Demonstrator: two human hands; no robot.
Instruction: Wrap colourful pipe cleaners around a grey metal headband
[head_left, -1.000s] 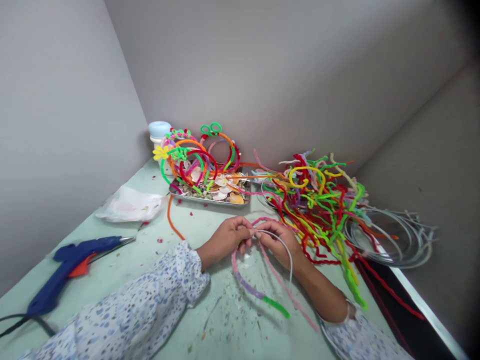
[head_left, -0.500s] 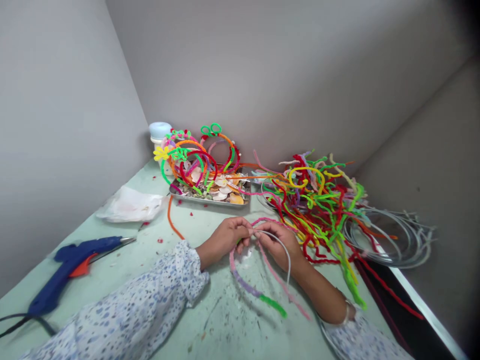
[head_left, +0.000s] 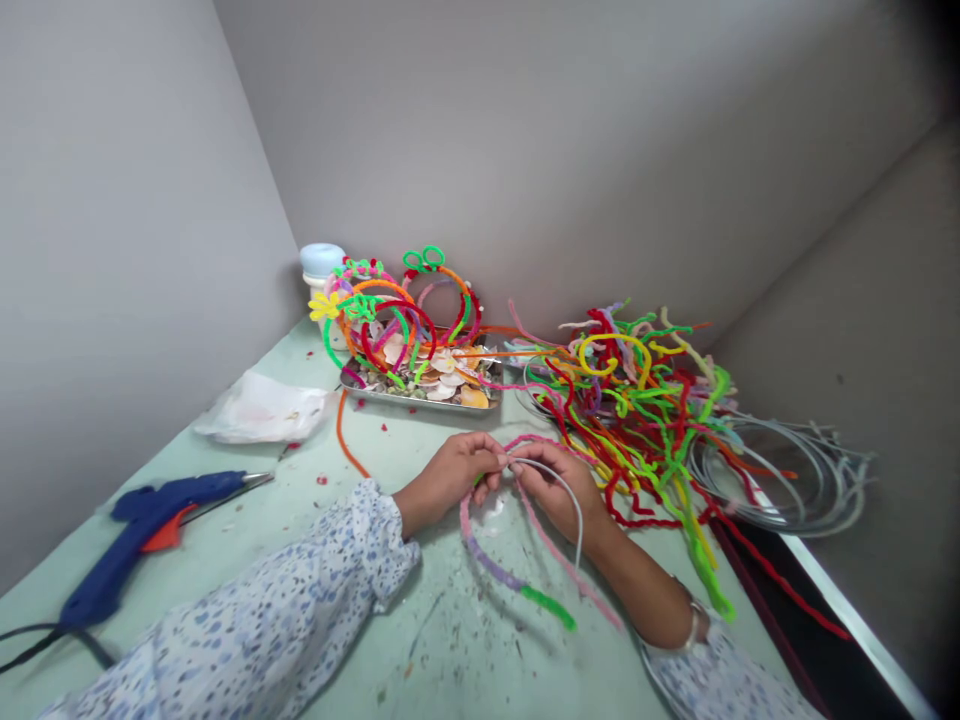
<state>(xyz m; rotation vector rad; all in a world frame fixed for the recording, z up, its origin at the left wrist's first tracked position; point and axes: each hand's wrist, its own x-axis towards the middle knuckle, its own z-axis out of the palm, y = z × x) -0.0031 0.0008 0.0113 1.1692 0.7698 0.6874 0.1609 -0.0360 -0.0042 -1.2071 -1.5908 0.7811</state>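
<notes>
Both hands meet over the table, pinching a curved headband between them. My left hand (head_left: 459, 475) is closed on its wrapped part, where pink, purple and green pipe cleaner (head_left: 491, 565) winds around the band and ends in a green tip. My right hand (head_left: 555, 490) pinches the bare grey band (head_left: 576, 505), which arcs over the fingers and down. A loose pink pipe cleaner (head_left: 551, 545) hangs from between the fingertips toward the lower right. Another darker pink strand loops behind the right hand. The exact spot where the fingertips grip is partly hidden.
A blue glue gun (head_left: 150, 540) lies at left near a clear plastic bag (head_left: 262, 408). Behind, a metal tray (head_left: 420, 402) holds shells, with decorated headbands (head_left: 397, 310) on it. A heap of pipe cleaners (head_left: 637, 400) and bare grey bands (head_left: 795, 500) lie at right.
</notes>
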